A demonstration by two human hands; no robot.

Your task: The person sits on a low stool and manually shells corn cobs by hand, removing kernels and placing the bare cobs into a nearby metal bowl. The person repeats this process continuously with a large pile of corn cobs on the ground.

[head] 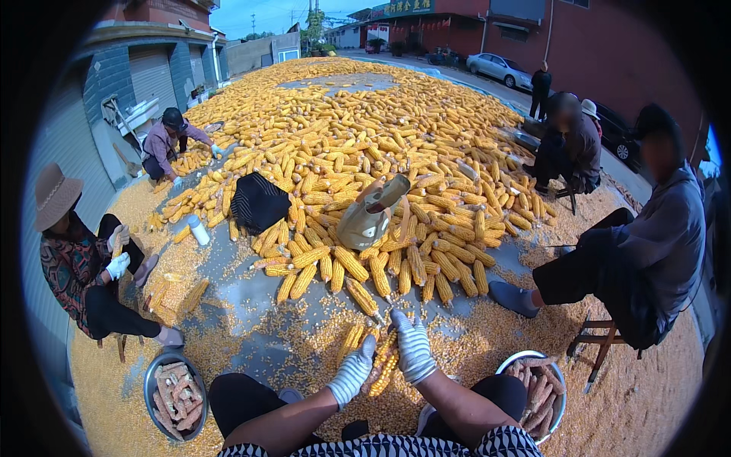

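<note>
Striped grey-and-white work gloves cover both my hands, which meet in front of my knees. An ear of yellow corn (386,368) with some rows of kernels gone is between them. My left hand (353,371) grips it from the left, and my right hand (413,347) closes on it from the right. A small dark spot shows by my right fingers; I cannot tell what it is. Another ear (350,340) lies just beyond my left thumb, partly hidden. Loose kernels (457,348) cover the ground around my feet.
A large heap of corn ears (342,143) spreads ahead, with a canvas bag (362,225) and a black patterned cloth item (260,203) on it. Metal basins of bare cobs stand left (177,400) and right (537,394). Several people sit or crouch on both sides. A white bottle (198,230) stands ahead-left.
</note>
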